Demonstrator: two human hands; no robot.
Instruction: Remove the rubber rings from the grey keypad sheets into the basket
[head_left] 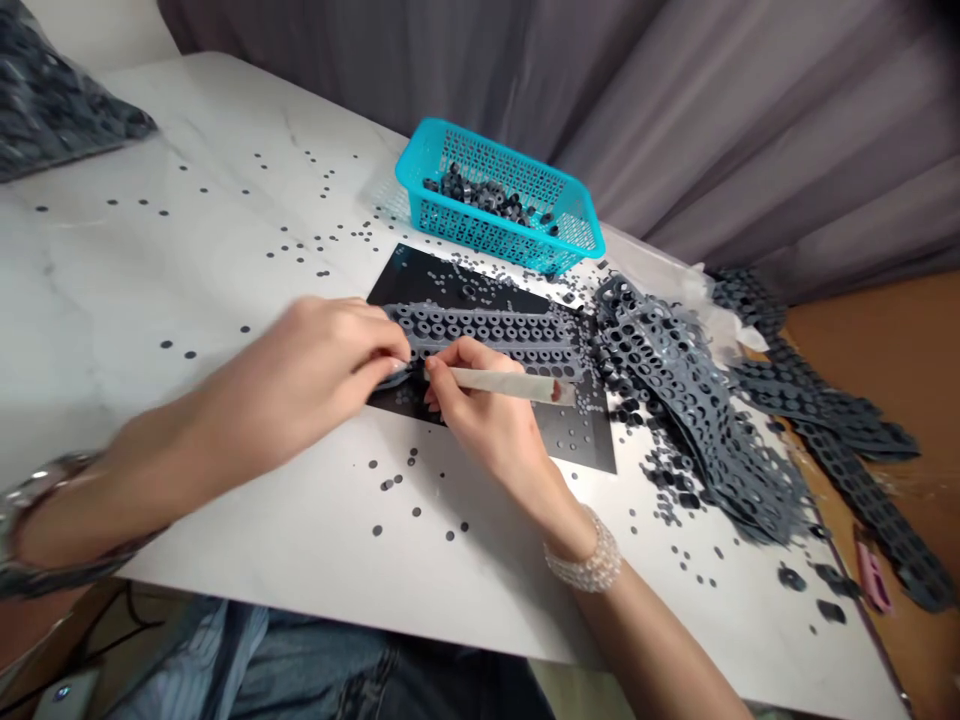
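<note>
A grey rubber strip full of small rings (pixel 495 330) lies on a black mat (pixel 577 435) in the middle of the white table (pixel 187 250). My left hand (pixel 330 360) pinches the strip's left end with fingers closed. My right hand (pixel 480 410) grips a slim pale tool (pixel 510 382) like a pen, its tip at the strip's left end beside the left fingers. A pearl bracelet circles my right wrist; a metal watch sits on my left wrist.
A turquoise basket (pixel 577 235) with several grey rings stands behind the mat. A heap of punched-out grey strips (pixel 697 400) lies to the right, more trailing off toward the table's right edge. Tiny grey discs (pixel 416 510) are scattered over the table. A bag of grey parts (pixel 45 110) sits far left.
</note>
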